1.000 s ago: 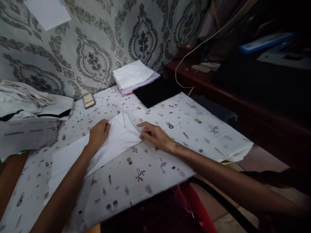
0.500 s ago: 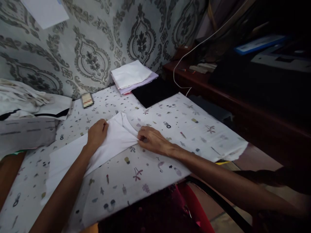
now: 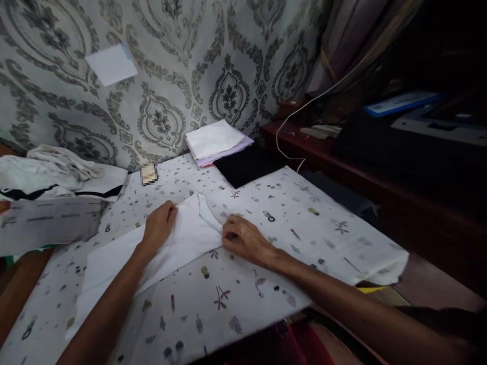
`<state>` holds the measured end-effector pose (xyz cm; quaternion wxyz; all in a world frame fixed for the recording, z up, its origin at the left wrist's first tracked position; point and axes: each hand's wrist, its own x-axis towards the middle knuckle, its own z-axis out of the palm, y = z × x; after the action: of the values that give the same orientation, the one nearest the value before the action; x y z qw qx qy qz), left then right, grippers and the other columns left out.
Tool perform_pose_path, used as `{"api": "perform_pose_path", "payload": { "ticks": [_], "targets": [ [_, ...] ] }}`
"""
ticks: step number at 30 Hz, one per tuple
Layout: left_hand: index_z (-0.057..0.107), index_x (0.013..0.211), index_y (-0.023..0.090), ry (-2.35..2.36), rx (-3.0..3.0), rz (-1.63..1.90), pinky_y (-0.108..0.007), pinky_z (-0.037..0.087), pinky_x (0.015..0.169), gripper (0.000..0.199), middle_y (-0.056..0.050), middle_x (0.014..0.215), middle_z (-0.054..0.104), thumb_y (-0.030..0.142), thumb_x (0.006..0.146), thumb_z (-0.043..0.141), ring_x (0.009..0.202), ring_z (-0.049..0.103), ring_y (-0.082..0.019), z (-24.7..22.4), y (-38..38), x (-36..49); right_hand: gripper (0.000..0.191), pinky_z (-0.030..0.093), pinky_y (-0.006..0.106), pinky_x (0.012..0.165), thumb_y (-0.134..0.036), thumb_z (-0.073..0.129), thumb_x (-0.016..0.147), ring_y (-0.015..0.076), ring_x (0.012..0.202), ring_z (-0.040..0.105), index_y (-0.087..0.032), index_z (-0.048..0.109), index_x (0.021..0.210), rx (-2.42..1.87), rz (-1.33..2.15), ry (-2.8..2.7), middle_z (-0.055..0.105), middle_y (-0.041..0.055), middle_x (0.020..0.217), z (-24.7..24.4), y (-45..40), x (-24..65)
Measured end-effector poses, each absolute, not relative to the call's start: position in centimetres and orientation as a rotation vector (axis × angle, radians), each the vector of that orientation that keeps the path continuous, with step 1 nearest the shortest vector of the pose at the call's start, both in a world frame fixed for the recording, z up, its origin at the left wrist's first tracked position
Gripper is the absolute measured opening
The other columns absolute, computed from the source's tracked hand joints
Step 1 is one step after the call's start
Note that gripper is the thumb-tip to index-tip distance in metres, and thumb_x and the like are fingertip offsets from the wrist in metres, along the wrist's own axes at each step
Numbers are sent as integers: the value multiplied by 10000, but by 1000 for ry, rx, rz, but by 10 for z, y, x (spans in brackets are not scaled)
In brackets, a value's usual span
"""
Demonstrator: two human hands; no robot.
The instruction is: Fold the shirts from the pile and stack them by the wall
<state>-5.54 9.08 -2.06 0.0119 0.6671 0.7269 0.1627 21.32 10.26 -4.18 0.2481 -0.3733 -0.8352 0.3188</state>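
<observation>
A white T-shirt [image 3: 190, 230], folded lengthwise, lies on the table with its collar end pointing away and to the right. My left hand [image 3: 160, 223] is closed at the shirt's far edge, its fingertips curled out of sight against the cloth. At the near end of the collar, my right hand [image 3: 243, 238] pinches the shirt's right corner between thumb and fingers. My left forearm covers part of the shirt's lower half.
A patterned white cloth [image 3: 281, 213] covers the table. Folded cloths [image 3: 215, 139] and a black folded cloth [image 3: 251, 165] lie at the back. Heaped clothes [image 3: 57, 170] sit left, near a small blurred-out item [image 3: 149, 174]. A dark red desk [image 3: 274, 129] with a white cable [image 3: 277, 134] stands right.
The camera view has tilted up a little, so everything sits lower in the picture. Both hands keep their places on the shirt, and the cloth by the right hand looks slightly smoother.
</observation>
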Motion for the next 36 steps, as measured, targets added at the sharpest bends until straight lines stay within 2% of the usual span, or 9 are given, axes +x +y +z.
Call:
{"api": "perform_pose_path", "payload": {
  "ticks": [5, 8, 11, 14, 18, 22, 28, 31, 36],
  "targets": [
    [550, 902, 217, 2314, 2159, 325, -337, 428, 718, 205, -65, 902, 663, 304, 967, 377, 879, 611, -249, -27, 92, -52, 166, 423, 261, 650, -40, 607, 739, 135, 735, 516, -178, 564, 657, -1034, 827, -2317, 556, 25, 846, -44, 102, 213],
    [586, 1013, 181, 2358, 2229, 261, -411, 459, 817, 250, -123, 1021, 660, 306, 967, 374, 986, 598, -299, -26, 89, -51, 146, 419, 273, 679, -50, 617, 732, 147, 768, 515, -181, 564, 692, -1034, 810, -2348, 545, 22, 840, -44, 103, 214],
    [591, 1132, 157, 2308, 2350, 333, -490, 449, 921, 322, -155, 1114, 640, 313, 974, 358, 1065, 579, -326, -20, 79, -47, 102, 422, 276, 684, -84, 599, 759, 143, 755, 517, -185, 585, 756, -1025, 909, -2267, 548, 11, 824, -40, 105, 217],
    [598, 1178, 162, 2056, 2438, 441, -471, 451, 996, 380, -145, 1179, 646, 350, 1003, 319, 1136, 578, -293, -20, 65, -38, 108, 428, 273, 659, -106, 553, 785, 130, 703, 518, -190, 608, 826, -1035, 990, -2068, 576, 2, 804, -36, 109, 221],
    [507, 1370, 155, 1827, 2474, 384, -467, 344, 1157, 501, -144, 1460, 528, 451, 1022, 303, 1396, 429, -268, -38, 51, -20, 127, 444, 275, 644, -141, 524, 814, 134, 697, 546, -193, 627, 866, -979, 958, -1908, 607, 3, 797, -36, 112, 225],
    [358, 1497, 154, 1827, 2465, 234, -513, 229, 1214, 615, -150, 1593, 353, 530, 1019, 265, 1499, 267, -267, -56, 48, -8, 128, 487, 298, 672, -196, 515, 865, 158, 750, 585, -195, 639, 895, -808, 902, -1972, 631, 30, 848, -35, 106, 221],
    [316, 1495, 195, 1820, 2378, 456, -492, 264, 1208, 559, -146, 1571, 391, 495, 1024, 291, 1480, 315, -238, -52, 37, -6, 297, 508, 441, 945, -200, 441, 936, 224, 1062, 593, -228, 603, 1183, -573, 842, -2319, 627, 89, 1123, -23, 95, 179],
    [308, 1486, 184, 1880, 2305, 574, -484, 323, 1181, 528, -171, 1548, 408, 447, 1029, 298, 1450, 371, -245, -50, 19, -15, 376, 491, 450, 1007, -227, 341, 980, 226, 1143, 574, -213, 543, 1297, -524, 816, -2379, 612, 114, 1191, -27, 97, 147],
    [294, 1501, 179, 2062, 2244, 375, -479, 238, 1224, 560, -155, 1608, 316, 463, 1021, 324, 1509, 242, -235, -52, -30, -52, 483, 373, 523, 1138, -362, 314, 998, 299, 1384, 431, -154, 490, 1397, -646, 542, -2590, 509, 170, 1448, -61, 112, 113]
  ]
}}
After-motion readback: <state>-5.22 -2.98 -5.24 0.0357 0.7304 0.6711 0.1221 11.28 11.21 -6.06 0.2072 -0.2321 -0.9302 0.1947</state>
